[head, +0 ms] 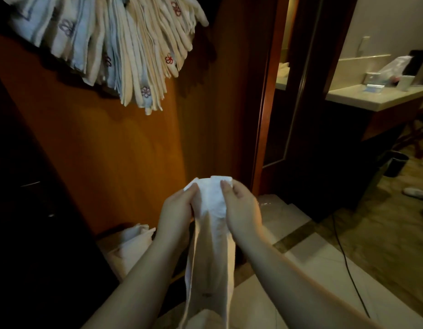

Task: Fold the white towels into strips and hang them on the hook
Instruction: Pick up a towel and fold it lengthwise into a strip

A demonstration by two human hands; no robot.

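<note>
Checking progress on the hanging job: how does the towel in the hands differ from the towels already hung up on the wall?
The held towel hangs low between both hands; the hung towels fan out high on the wooden wall. The held towel shows no emblem; several hung towels show red or purple ones. Both are pale, narrow strips.

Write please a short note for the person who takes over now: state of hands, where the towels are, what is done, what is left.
Left hand and right hand: both grip the top of one white towel, folded into a strip that hangs down between the arms.
Done: many folded towels hang on the wall at upper left; the hook itself is hidden.
Left: hang this strip there. More cloth lies on the floor by the wall, likely still to fold.
</note>
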